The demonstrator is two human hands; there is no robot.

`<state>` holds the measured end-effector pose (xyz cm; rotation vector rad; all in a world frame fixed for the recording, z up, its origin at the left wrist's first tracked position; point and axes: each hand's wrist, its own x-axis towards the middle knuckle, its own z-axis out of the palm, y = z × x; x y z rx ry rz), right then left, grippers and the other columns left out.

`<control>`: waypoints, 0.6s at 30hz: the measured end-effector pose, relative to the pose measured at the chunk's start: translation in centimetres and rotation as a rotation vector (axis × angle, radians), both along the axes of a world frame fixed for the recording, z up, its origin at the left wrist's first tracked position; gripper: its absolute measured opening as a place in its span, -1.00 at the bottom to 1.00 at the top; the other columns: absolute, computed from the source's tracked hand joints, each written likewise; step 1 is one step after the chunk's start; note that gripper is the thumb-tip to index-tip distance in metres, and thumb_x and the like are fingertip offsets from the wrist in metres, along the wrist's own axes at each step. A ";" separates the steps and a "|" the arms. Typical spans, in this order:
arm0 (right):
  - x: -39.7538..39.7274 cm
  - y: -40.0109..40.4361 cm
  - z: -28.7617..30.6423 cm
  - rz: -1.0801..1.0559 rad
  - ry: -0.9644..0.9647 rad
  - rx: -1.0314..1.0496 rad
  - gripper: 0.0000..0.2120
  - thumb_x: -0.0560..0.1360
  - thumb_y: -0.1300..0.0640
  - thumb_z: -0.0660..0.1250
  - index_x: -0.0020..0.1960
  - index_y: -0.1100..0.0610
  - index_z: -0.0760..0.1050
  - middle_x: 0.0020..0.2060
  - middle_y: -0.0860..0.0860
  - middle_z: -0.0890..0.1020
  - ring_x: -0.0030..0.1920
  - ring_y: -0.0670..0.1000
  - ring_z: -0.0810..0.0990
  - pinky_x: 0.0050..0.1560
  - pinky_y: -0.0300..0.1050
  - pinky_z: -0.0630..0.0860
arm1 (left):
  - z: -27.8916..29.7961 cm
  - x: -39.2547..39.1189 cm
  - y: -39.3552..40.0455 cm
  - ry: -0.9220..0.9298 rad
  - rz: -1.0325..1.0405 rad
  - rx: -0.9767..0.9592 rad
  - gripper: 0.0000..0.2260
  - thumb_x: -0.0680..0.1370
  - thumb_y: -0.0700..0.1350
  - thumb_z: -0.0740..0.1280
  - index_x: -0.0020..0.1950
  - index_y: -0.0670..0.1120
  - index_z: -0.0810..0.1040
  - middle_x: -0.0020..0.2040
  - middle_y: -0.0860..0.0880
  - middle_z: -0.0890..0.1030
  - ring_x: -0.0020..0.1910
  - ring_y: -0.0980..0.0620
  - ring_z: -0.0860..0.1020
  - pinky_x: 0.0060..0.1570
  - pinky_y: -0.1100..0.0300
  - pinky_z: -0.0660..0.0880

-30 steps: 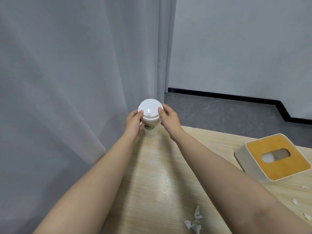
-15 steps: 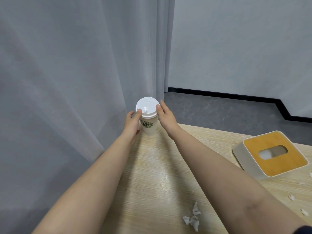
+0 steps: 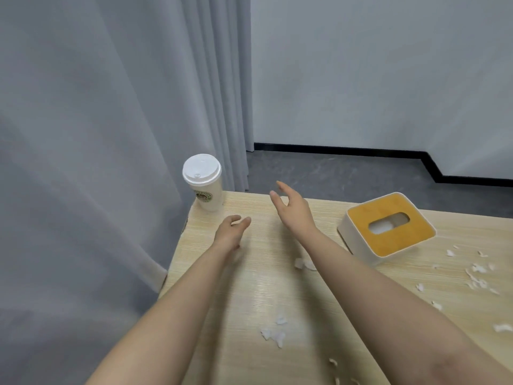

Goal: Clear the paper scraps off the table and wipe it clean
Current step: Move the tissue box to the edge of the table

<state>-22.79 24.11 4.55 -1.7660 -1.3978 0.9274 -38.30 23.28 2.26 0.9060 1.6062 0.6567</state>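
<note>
While the cup [image 3: 204, 182] stands at the table's [image 3: 249, 295] far left corner, left hand [image 3: 230, 232] and right hand [image 3: 294, 209] hover open, empty; paper scraps [image 3: 273, 333] lie mid-table

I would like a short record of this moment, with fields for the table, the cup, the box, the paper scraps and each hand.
table: light wood, beside a grey curtain
cup: white, lid on, upright at the far left corner, untouched
box: white tissue box with orange top, far right side
paper scraps: small white pieces, one cluster near the middle, more scattered at right
left hand: open, empty, near the cup
right hand: open, empty, raised over the table
</note>
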 end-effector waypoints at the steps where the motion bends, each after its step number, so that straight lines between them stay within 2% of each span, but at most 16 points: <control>1: 1.5 -0.6 0.1 -0.014 -0.039 0.009 -0.53 0.58 -0.08 0.19 0.45 0.06 0.30 0.41 -0.01 0.38 0.42 -0.02 0.30 0.35 -0.15 0.24 | 0.2 1.7 -0.5 -0.011 -0.031 0.002 -0.58 0.55 0.01 0.32 0.36 -0.10 0.38 0.20 -0.06 0.48 0.04 -0.04 0.48 -0.18 0.16 0.42; 5: 8.5 -2.9 0.8 -0.115 -0.121 0.013 -0.52 0.57 -0.06 0.22 0.44 0.08 0.31 0.41 0.01 0.39 0.42 0.00 0.31 0.36 -0.12 0.25 | 0.7 8.6 -2.0 -0.039 -0.155 0.019 -0.54 0.54 -0.13 0.34 0.42 -0.07 0.31 0.31 -0.13 0.42 0.02 -0.02 0.46 -0.26 0.22 0.40; 9: 16.0 -5.2 0.6 -0.254 -0.147 -0.031 -0.53 0.56 -0.05 0.24 0.42 0.06 0.33 0.38 0.02 0.42 0.37 0.05 0.37 0.36 -0.03 0.32 | 1.0 15.3 -3.5 -0.059 -0.227 0.022 -0.47 0.54 -0.14 0.35 0.46 -0.02 0.24 0.39 -0.15 0.33 0.22 -0.08 0.45 -0.09 0.12 0.43; 13: 22.2 -7.4 -0.4 -0.380 -0.202 -0.075 -0.52 0.55 -0.01 0.26 0.43 0.07 0.30 0.38 0.04 0.39 0.36 0.07 0.36 0.35 0.02 0.33 | 0.8 20.7 -4.2 -0.053 -0.265 0.010 -0.38 0.53 -0.10 0.36 0.51 0.08 0.14 0.44 -0.18 0.26 0.29 -0.11 0.39 -0.01 0.08 0.49; 18: 26.5 -9.6 -2.2 -0.510 -0.063 -0.143 -0.38 0.54 0.00 0.30 0.50 0.17 0.15 0.45 0.10 0.25 0.44 0.10 0.24 0.37 -0.02 0.24 | -0.4 24.5 -4.9 -0.062 -0.218 -0.033 -0.24 0.53 -0.09 0.37 0.54 0.10 -0.06 0.46 -0.14 0.23 0.34 -0.16 0.35 0.05 -0.02 0.52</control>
